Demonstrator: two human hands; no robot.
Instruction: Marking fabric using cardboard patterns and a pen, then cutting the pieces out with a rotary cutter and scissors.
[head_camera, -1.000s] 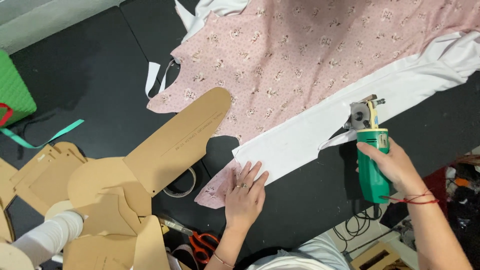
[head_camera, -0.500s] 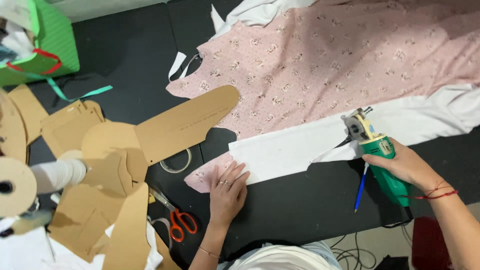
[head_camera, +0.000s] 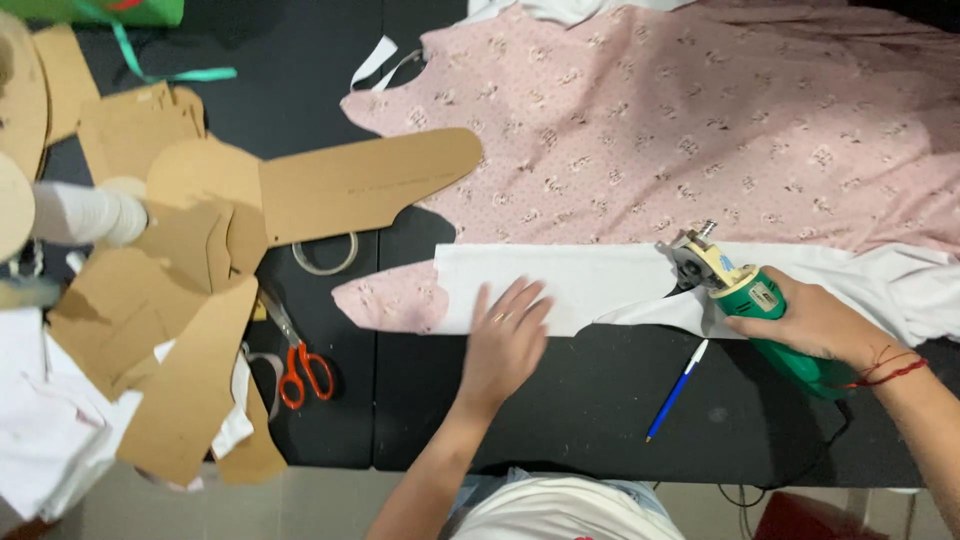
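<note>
Pink floral cotton fabric (head_camera: 700, 130) covers the far right part of the black table (head_camera: 560, 420), and a long white fabric strip (head_camera: 580, 285) lies along its near edge, running left to right across the table's middle. The strip's long axis points from the left hand (head_camera: 505, 340) toward the right hand (head_camera: 815, 322), so the cut line lies between the two.

The left hand is spread flat, fingers fully open and slightly fanned, pressing down on the strip close to its left end, where a small pink flap of fabric (head_camera: 385, 298) pokes out. It grips nothing; it only pins the cloth to the table.

The right hand is closed around the green handle of a hand-held electric rotary fabric cutter (head_camera: 745, 300), whose metal head sits at the strip's edge, touching the white cloth just right of the strip's middle. A red thread bracelet circles that wrist. The right hand is the nearer one to the cutter's blade and the cut; the left is well apart from it, further left along the strip.

A blue pen (head_camera: 677, 390) lies near the table's front edge between the arms. Orange-handled scissors (head_camera: 297, 365) and brown cardboard pattern pieces (head_camera: 370, 185) lie toward the left edge.
</note>
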